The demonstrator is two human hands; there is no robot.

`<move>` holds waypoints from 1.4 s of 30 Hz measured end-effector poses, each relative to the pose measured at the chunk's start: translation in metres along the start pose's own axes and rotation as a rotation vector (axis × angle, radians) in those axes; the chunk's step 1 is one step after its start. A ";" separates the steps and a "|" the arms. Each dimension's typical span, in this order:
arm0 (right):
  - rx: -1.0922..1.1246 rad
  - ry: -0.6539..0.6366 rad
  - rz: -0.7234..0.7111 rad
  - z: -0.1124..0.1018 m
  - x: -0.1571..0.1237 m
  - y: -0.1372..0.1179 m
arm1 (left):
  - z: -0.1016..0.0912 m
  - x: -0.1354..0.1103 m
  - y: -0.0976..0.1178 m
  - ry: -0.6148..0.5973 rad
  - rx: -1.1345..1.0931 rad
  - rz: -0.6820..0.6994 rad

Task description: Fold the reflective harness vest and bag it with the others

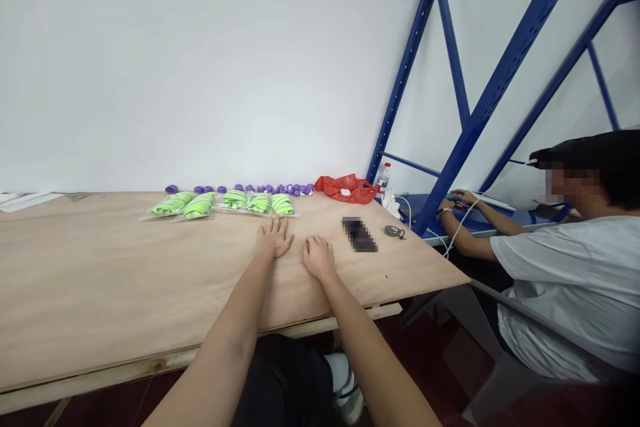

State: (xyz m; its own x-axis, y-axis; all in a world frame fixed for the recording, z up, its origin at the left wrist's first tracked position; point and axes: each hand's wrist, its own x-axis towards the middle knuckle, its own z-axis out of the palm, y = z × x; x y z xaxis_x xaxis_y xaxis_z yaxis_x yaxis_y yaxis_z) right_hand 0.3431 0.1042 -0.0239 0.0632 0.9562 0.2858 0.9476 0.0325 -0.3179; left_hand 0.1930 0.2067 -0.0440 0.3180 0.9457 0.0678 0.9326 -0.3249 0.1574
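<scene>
My left hand (275,238) lies palm down on the wooden tabletop (125,280), fingers spread and nothing in them. Its fingertips are close to the nearest of several clear plastic bags (283,205) with folded neon-green and grey striped fabric inside. To its right, my right hand (319,255) rests on the wood with its fingers curled in and together; no object shows in it. Further right lies a dark, pixelated flat object (359,234). Beside that is a small round metal thing with a dark cord (394,231), its kind unclear.
Small purple rolls (280,189) line the wall behind the bags. A red plastic bag (350,188) and a bottle (383,177) stand at the back right. Blue rack posts (465,127) rise beyond the table's right edge, where another person (575,267) sits working. White sheets (30,201) lie far left.
</scene>
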 end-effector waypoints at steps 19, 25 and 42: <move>-0.078 -0.026 0.036 -0.011 -0.028 -0.006 | -0.039 -0.088 -0.108 -0.086 0.043 -0.053; -0.087 -0.021 0.043 -0.011 -0.031 -0.006 | -0.052 -0.125 -0.145 -0.082 0.066 -0.131; -0.156 -0.041 0.020 0.004 0.007 -0.009 | -0.051 -0.126 -0.147 -0.032 0.028 -0.153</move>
State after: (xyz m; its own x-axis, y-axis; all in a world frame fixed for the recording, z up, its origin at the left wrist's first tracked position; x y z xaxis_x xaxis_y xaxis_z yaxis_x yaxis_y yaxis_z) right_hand 0.3341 0.1115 -0.0230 0.0731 0.9674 0.2426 0.9835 -0.0297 -0.1783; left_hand 0.0071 0.1352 -0.0256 0.1764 0.9842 0.0138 0.9749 -0.1766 0.1356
